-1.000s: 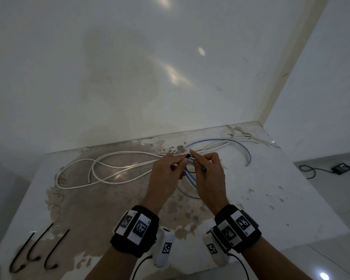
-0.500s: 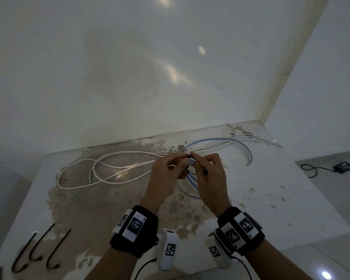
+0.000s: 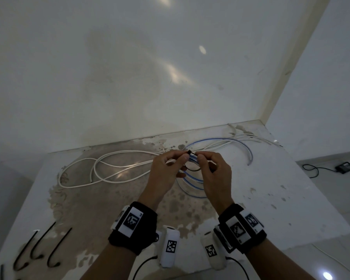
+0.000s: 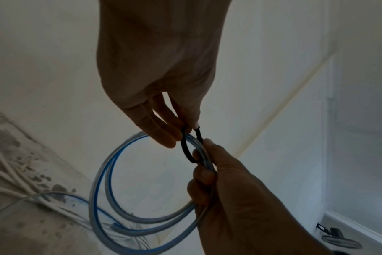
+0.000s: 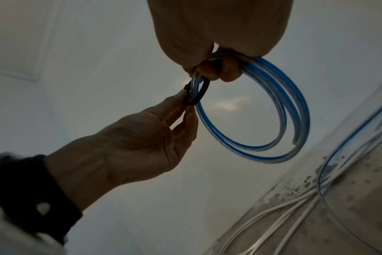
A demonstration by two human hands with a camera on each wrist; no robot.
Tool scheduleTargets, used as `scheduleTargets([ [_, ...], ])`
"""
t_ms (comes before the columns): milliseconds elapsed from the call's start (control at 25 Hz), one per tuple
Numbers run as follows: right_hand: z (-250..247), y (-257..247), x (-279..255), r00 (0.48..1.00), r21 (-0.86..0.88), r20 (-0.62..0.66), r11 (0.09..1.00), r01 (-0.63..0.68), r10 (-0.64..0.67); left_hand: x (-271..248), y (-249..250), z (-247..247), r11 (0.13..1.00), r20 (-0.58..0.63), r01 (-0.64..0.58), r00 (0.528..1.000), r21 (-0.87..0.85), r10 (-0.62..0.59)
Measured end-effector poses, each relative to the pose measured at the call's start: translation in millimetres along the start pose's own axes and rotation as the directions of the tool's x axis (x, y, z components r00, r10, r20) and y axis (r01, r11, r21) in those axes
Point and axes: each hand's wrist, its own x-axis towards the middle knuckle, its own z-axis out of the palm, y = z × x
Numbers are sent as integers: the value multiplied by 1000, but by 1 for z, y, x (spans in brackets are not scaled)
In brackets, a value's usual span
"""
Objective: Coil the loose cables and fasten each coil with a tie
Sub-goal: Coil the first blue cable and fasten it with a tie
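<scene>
The stained white table [image 3: 291, 199] fills the lower half of the head view, its near edge cut off by the frame. Across its far side sprawl the loose white cables [image 3: 109, 168], uncoiled, their right ends running out toward the far corner where they are hard to separate from one another. Above the table's middle both hands hold the blue cable coil [image 4: 111, 189], several turns of clear tubing with a blue stripe; 1 free length arcs away over the table to the right. The right hand [image 3: 214, 178] has its fingers curled around the bunched turns, hiding how many there are. The left hand [image 3: 166, 172] pinches the black tie [image 4: 186, 148] between thumb and fingertip, the other fingers loosely extended. The tie forms a slack loop around the turns, not drawn tight; its head sits between the 2 thumbs, too small to show whether the tail is threaded. At the table's near-left corner lie 3 spare black ties [image 3: 40, 249], curved, with a 4th partly cut off at the frame edge.
</scene>
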Motion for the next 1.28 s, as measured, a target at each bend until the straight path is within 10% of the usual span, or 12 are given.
scheduleTargets([
  [680, -13, 2, 3, 992, -42, 94, 995, 90, -86, -3, 11, 6, 993, 18, 20, 1000, 115, -22],
  [1280, -18, 16, 15, 975, 25, 218, 999, 29, -34, 14, 45, -12, 949, -9, 313, 950, 32, -313],
])
